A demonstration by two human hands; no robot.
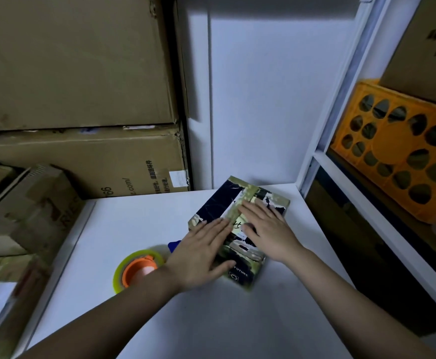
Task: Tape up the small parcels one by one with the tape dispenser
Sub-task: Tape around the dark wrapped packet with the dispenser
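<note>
Hands lay flat on the work: our left hand (201, 255) and our right hand (268, 230) both rested with straight fingers on top of the small dark parcel with torn greenish tape patches (237, 229), grasping nothing, only pressing down along the yellowish tape strip (240, 207) that ran across its top. The parcel sat toward the back right of the white tabletop (134, 229), turned at an angle, its far corner near the wall. Just left of our left wrist lay the tape dispenser, a yellow-green roll on an orange core (137, 269), with a bit of blue handle showing beyond it, untouched.

We judged the parcel to be light and fairly stiff, a flat box that would keep its shape under our palms. Its taped skin looked glossy and likely slippery, so we thought it best taken by the long side edges, fingers beneath, rather than by the top face. Brown cardboard cartons (82, 161) stood stacked behind the table.
</note>
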